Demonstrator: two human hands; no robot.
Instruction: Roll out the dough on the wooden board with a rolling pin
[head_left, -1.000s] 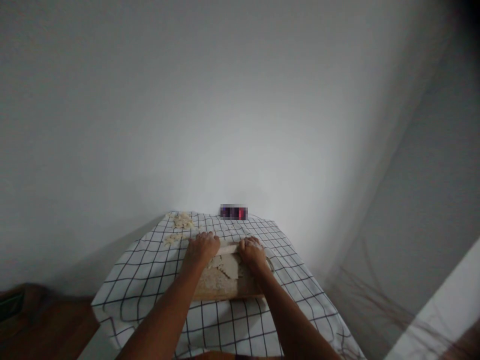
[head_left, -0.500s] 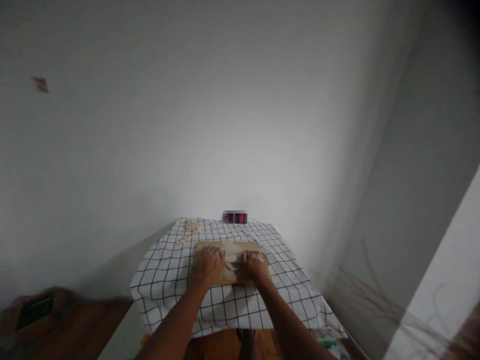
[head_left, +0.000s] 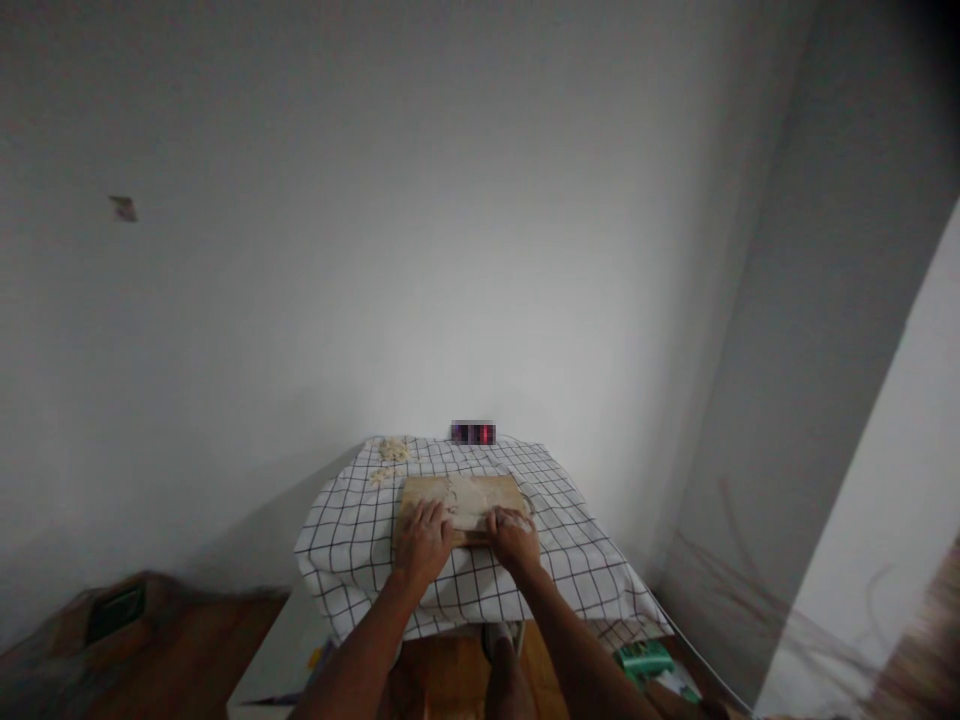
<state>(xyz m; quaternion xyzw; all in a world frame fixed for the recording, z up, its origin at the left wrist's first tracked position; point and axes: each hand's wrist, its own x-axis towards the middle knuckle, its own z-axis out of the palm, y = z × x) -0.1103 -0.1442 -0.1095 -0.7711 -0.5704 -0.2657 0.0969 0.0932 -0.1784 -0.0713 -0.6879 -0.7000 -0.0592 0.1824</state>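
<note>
A wooden board [head_left: 427, 487] lies on a white cloth with dark checks [head_left: 345, 540]. Pale dough or flour [head_left: 472, 495] covers the middle of the board. My left hand [head_left: 425, 535] rests over the board's left part, fingers bent and pressed down at the dough's edge. Over the right part, my right hand [head_left: 514, 532] has its fingers curled, near the same pale strip along the near edge. What lies beneath either hand is hidden. Beyond the board at the back left sit small pale dough pieces [head_left: 394, 450], with more scattered just in front of them.
A small dark and red object, blurred out [head_left: 473, 433], stands at the table's back edge by the wall. Below right is a green package [head_left: 645, 658]. A box [head_left: 116, 612] sits on the floor at left, and a white surface [head_left: 274, 650] is left below the table.
Both hands have drawn back toward the board's near edge, and more of the dough shows beyond them. The view has shifted, bringing the green package further into sight.
</note>
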